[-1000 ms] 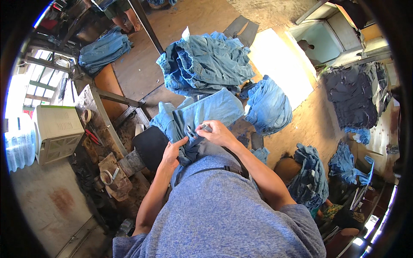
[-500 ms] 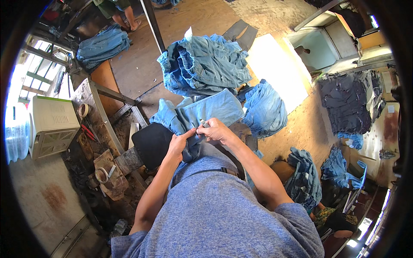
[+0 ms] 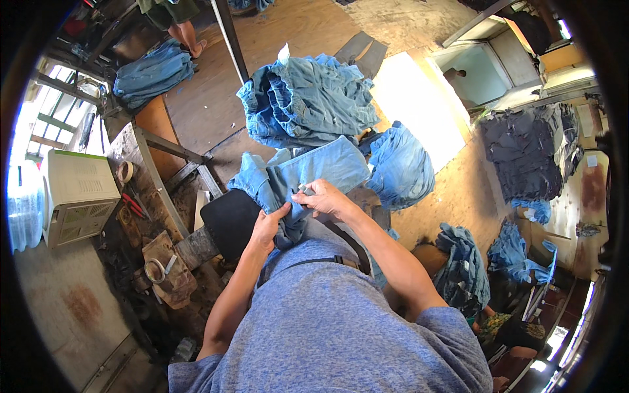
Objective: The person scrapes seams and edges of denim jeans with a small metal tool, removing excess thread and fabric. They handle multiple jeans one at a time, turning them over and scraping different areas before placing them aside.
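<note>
Left hand [image 3: 267,229] pinches denim garment [image 3: 331,163], bunched near the waist by black pad [image 3: 227,223]; right hand [image 3: 325,199] pinches small grey object [image 3: 304,189]. Loose folds could slip, making the object snag cloth or jab fingers.

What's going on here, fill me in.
A person works on a blue denim garment in front of them. The left hand grips its near part, while the right hand holds a small greyish object over it, too small to identify. Beyond lies a pile of blue garments, with a rounded blue bundle to the right.
</note>
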Available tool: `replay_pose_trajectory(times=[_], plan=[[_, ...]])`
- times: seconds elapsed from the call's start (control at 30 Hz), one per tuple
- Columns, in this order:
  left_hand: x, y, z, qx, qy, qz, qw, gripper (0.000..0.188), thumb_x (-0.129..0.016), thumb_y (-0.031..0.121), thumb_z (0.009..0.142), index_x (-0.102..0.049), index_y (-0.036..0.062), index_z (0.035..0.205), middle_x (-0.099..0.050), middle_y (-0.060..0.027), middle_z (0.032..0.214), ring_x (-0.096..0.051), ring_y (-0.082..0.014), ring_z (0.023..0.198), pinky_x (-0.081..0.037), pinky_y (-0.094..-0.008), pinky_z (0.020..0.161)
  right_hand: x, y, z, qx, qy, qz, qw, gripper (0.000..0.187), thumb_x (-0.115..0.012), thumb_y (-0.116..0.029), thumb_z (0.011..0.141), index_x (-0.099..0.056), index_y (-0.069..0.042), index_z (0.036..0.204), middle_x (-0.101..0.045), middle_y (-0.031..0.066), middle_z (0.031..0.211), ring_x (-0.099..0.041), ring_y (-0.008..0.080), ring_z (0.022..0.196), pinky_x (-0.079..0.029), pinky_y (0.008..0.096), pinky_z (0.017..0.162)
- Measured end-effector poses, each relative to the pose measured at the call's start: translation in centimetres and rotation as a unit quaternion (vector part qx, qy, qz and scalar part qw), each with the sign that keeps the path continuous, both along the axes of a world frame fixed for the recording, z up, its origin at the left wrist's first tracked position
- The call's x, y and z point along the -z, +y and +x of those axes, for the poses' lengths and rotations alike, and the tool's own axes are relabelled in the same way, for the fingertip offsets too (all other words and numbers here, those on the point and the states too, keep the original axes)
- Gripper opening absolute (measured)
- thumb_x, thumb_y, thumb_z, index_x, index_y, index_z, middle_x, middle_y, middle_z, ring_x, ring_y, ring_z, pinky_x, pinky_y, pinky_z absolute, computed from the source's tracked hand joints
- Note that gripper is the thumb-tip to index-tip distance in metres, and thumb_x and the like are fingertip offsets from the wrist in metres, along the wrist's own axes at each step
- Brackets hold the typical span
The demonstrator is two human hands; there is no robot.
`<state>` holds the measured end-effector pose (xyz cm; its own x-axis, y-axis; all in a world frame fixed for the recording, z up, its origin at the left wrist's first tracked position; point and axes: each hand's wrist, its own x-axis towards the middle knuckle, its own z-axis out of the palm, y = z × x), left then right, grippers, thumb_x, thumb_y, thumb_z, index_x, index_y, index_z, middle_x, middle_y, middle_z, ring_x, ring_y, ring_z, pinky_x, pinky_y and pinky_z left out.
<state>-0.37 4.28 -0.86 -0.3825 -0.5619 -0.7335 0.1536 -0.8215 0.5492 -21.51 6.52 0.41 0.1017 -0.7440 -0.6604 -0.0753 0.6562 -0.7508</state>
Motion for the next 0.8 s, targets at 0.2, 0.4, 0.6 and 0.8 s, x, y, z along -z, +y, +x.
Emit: replay_pose_trajectory(times=[0.2,0.4,0.6,0.8], plan=[[0.2,0.2,0.3,-0.009,-0.005,-0.003,1.000,0.030,-0.076,0.010,0.097,-0.067,-0.0009,0.123,-0.075,-0.0099,0.112,-0.074,-0.0228,0.098,-0.062,-0.0390,0.084,2.0,0.6,0.1,0.078,-0.009,0.032,0.996,0.035,-0.077,-0.043,0.098,-0.067,-0.010,0.101,-0.057,-0.0035,0.082,-0.055,0.0085,0.073,-0.055,0.0307,0.059],[0.2,0.0,1.0,0.003,0.015,0.039,0.999,0.034,-0.077,0.012,0.097,-0.067,0.0018,0.128,-0.074,-0.0080,0.119,-0.072,-0.0194,0.103,-0.056,-0.0357,0.092,2.7,1.0,-0.2,0.089,0.016,0.028,0.995,0.035,-0.076,-0.043,0.099,-0.068,-0.010,0.103,-0.058,-0.0027,0.084,-0.056,0.0085,0.073,-0.056,0.0309,0.060],[0.0,-0.1,0.7,0.027,0.028,0.007,0.999,0.035,-0.076,0.013,0.098,-0.067,0.0028,0.130,-0.073,-0.0068,0.122,-0.071,-0.0190,0.106,-0.055,-0.0352,0.095,2.5,0.2,-0.3,0.022,0.040,-0.011,0.999,0.040,-0.075,-0.046,0.099,-0.069,-0.006,0.104,-0.058,-0.0021,0.083,-0.058,0.0091,0.071,-0.058,0.0318,0.059],[0.3,0.0,0.9,0.024,0.002,-0.003,1.000,0.037,-0.076,0.013,0.098,-0.066,0.0009,0.131,-0.073,-0.0078,0.122,-0.070,-0.0196,0.107,-0.055,-0.0358,0.095,1.9,0.1,-0.9,0.018,0.039,0.031,0.999,0.041,-0.076,-0.043,0.099,-0.070,-0.003,0.108,-0.059,-0.0008,0.083,-0.057,0.0095,0.072,-0.059,0.0319,0.064]])
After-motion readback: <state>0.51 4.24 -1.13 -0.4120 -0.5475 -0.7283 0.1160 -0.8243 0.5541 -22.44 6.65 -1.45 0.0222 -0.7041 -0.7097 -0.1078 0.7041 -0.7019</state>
